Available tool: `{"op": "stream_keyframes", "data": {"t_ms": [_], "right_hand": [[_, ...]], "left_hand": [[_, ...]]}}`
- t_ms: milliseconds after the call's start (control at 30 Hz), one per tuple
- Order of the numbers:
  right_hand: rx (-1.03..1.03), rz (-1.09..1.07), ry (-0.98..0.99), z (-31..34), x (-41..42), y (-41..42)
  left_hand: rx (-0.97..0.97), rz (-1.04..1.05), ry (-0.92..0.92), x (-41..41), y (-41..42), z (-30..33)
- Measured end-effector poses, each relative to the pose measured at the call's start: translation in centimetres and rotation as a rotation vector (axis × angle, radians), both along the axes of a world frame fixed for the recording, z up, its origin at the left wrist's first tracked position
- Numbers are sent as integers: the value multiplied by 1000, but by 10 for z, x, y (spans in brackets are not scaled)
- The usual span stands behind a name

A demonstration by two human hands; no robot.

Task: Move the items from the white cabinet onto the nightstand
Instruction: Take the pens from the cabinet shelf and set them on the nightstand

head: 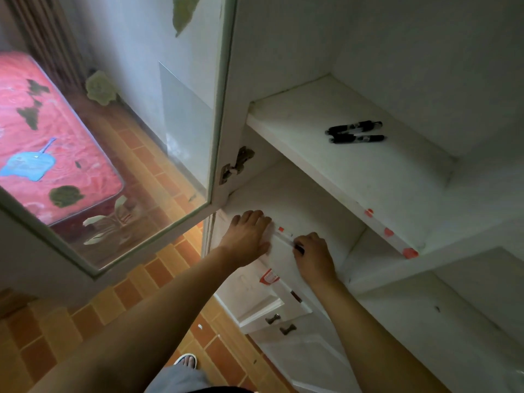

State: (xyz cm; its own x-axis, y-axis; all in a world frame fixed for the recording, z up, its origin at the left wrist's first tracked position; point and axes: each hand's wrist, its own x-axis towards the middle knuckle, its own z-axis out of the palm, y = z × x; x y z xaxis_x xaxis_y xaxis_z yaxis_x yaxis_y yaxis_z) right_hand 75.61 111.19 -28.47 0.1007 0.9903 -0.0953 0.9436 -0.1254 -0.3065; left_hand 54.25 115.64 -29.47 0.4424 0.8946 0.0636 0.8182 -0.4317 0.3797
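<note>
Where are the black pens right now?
The black pens lie side by side on the upper shelf of the white cabinet, above and right of both hands, untouched.

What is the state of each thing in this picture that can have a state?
Glass cabinet door: swung open.
Lower cabinet doors: closed.
Two black pens: lying side by side on the upper shelf, untouched.
White pen: lying on the lower shelf, its dark end pinched by the right hand.
Left hand: fingers straight, resting flat on the lower shelf beside the white pen.
</note>
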Motion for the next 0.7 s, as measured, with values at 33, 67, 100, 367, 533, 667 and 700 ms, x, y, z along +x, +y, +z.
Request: {"op": "stream_keyframes", "data": {"t_ms": [33,67,100,367,533,667,700], "right_hand": [[-7,-6,10,0,1,-2],[-13,-14,28,0,1,-4],[-15,-27,49,1,1,-5],[-20,-65,119,0,0,-3],[-8,49,144,-2,-13,2],[27,98,115,-6,-19,0],[30,102,108,-6,-19,0]], "left_hand": [[-1,-4,3,2,1,-3],[3,-12,4,3,2,-5],[10,-22,5,4,3,-6],[54,-102,-23,7,0,-6],[44,-131,-62,7,-10,-11],[92,-70,-74,2,-20,-17],[97,-49,-71,0,-22,-18]]}}
